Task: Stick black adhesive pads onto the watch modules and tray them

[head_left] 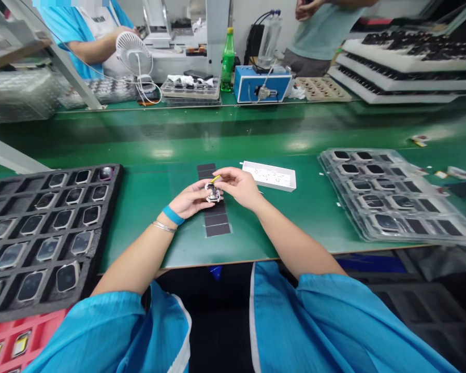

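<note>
My left hand (189, 199) is closed around a small watch case (213, 193), held above a dark strip of square pads (216, 220) on the green bench. My right hand (238, 185) pinches a thin yellow tool (215, 179) whose tip touches the top of the watch case. Both hands meet at the middle of the bench. A blue band and a metal bangle sit on my left wrist.
A black foam tray (108, 178) of several watch cases lies at the left, clear plastic trays (376, 194) of cases at the right. A small white box (270, 176) sits behind my hands. Across the conveyor stand a fan (134, 54), a green bottle (228, 59), a blue device (262, 83) and two other people.
</note>
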Demonstrator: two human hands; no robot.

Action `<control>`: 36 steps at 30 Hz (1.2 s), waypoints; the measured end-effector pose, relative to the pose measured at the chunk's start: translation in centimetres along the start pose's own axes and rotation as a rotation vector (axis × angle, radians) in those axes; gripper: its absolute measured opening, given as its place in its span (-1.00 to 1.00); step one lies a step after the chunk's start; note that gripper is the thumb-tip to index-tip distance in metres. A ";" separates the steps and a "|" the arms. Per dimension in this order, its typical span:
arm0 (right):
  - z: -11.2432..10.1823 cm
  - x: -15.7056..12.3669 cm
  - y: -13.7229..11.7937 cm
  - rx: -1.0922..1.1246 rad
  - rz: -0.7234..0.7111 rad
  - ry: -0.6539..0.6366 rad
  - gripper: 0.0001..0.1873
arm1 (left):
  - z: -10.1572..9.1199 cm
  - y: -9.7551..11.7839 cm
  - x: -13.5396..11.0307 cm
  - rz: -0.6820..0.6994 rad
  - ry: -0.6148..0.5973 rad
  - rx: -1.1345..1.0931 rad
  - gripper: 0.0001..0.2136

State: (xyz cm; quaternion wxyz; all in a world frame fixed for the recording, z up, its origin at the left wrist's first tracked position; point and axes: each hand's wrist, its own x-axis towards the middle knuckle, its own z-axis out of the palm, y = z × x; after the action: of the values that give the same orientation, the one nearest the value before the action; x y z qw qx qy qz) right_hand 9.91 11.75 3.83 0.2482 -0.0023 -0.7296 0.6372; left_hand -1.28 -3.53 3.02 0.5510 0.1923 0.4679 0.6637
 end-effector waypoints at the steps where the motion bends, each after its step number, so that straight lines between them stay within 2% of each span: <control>1: 0.0 -0.1 0.0 -0.053 -0.017 0.007 -0.72 | 0.2 0.0 0.0 0.002 0.004 -0.004 -0.59; 8: 0.4 0.0 0.7 -0.356 -0.104 0.034 -0.74 | 1.5 -0.4 0.6 0.046 0.165 0.040 -0.73; 11: 0.6 0.5 1.7 -0.331 -0.030 0.029 -0.66 | 1.6 -0.5 0.8 0.048 0.246 0.074 -0.81; 13: 0.6 0.8 2.5 -0.295 0.052 0.081 -0.63 | 1.2 -0.2 0.9 0.052 0.292 0.078 -0.83; 15: 0.4 1.1 3.1 -0.352 0.119 0.109 -0.73 | 0.6 0.3 0.9 0.073 0.353 0.055 -0.85; 18: 0.3 0.9 3.5 -0.585 0.169 -0.009 -0.92 | -0.3 1.0 0.8 0.122 0.433 -0.026 -0.85; 20: 0.5 0.7 3.7 -0.707 0.149 -0.091 -0.89 | -0.7 1.2 0.8 0.131 0.437 -0.074 -0.84; 24: 1.2 0.4 4.1 -0.836 0.084 -0.098 -0.91 | -0.6 0.9 0.9 0.112 0.413 -0.094 -0.81; 36: 2.1 1.3 3.2 -0.872 0.175 -0.095 -0.96 | -0.3 1.0 1.0 0.126 0.402 -0.031 -0.87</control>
State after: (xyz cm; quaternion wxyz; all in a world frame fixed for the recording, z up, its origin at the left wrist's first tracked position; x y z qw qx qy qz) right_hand 7.04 10.83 1.18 0.1352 -0.1391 -0.9377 0.2882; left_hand -2.40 -2.69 3.44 0.4067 0.0765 0.5452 0.7290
